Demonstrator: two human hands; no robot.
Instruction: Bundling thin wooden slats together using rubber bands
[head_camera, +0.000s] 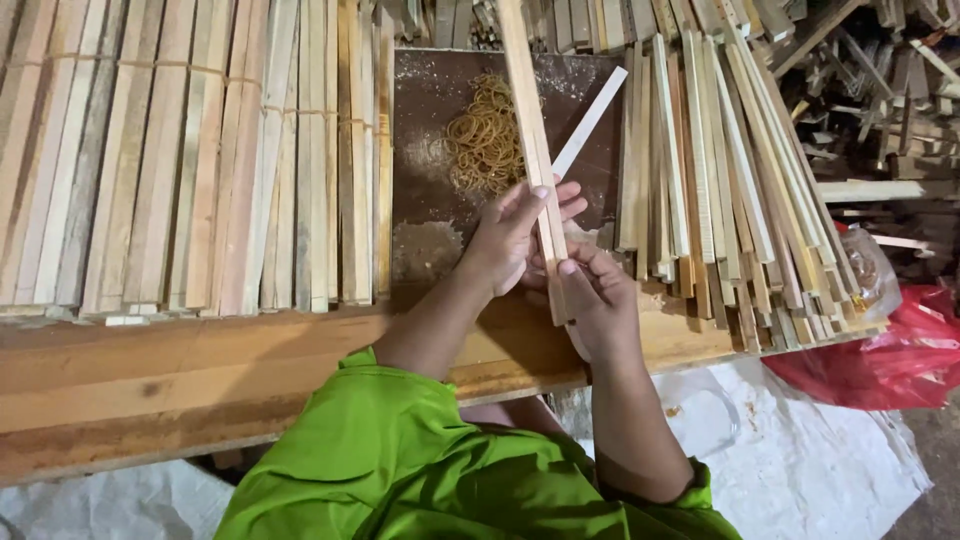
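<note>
My left hand and my right hand both grip a long, thin wooden slat that points away from me over a dark brown board. A second, paler slat angles out to the right from behind my left fingers. A loose heap of tan rubber bands lies on the board just beyond my hands. My arms come out of bright green sleeves.
Bundled wooden slats lie in rows on the left, loose slats fan out on the right. A wooden bench edge runs in front. Scrap wood is piled far right; a red bag and white sheet lie below.
</note>
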